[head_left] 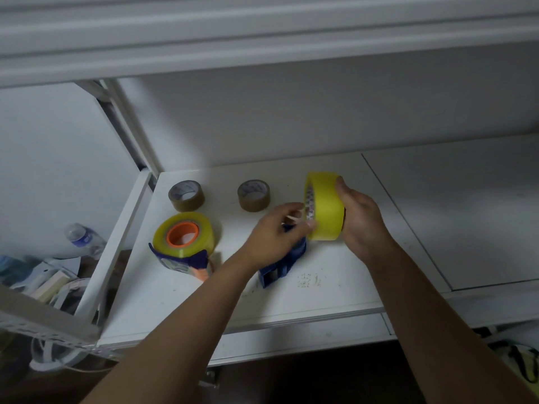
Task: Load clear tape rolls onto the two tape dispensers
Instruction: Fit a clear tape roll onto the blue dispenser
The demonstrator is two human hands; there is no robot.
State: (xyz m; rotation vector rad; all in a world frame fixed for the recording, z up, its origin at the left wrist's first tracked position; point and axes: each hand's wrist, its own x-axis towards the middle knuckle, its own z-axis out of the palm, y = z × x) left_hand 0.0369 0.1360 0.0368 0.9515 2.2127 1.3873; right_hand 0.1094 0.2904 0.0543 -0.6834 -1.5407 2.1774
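My right hand [360,220] grips a yellowish clear tape roll [325,207], held upright on its edge above the white shelf [335,293]. My left hand [274,233] is at the roll's open side and pinches the tape near its core. Under my left hand a blue tape dispenser [284,265] lies on the shelf, partly hidden by the hand. At the left a second blue dispenser [182,262] carries a clear tape roll [183,233] with an orange core.
Two brown tape rolls [186,195] [253,195] stand at the back of the shelf. A white upright post [128,135] borders the left side. Below left lie a plastic bottle [81,236] and clutter. An upper shelf overhangs the space.
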